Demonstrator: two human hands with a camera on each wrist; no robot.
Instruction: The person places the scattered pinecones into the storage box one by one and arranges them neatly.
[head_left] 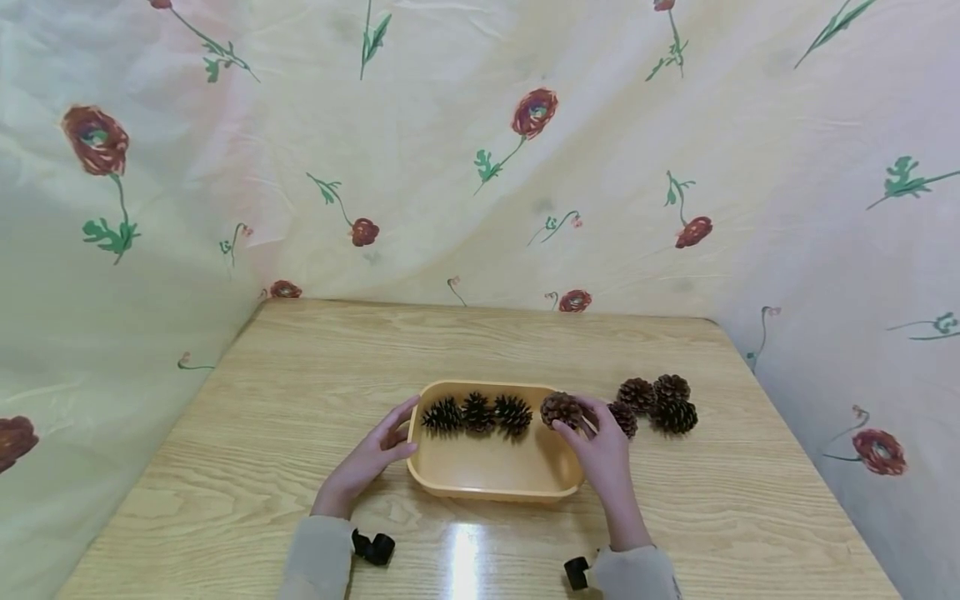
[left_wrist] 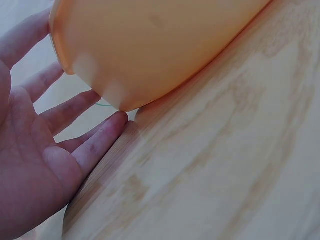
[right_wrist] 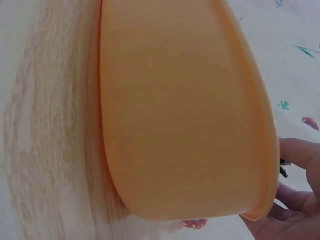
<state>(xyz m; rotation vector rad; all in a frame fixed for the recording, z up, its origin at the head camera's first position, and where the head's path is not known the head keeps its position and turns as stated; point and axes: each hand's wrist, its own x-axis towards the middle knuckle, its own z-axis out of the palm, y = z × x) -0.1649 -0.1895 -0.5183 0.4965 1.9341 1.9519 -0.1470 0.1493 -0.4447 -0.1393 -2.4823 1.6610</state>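
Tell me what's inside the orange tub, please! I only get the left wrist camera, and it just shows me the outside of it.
Observer: Three pinecones lie side by side along the far side of the tub.
Operator: Cool! And what's the other hand doing?
Observer: The right hand holds a fourth pinecone at the tub's right end.
Operator: Ooh, are there any that aren't in the tub or in a hand?
Observer: Yes, four more pinecones show in a cluster on the table, to the right of the tub.
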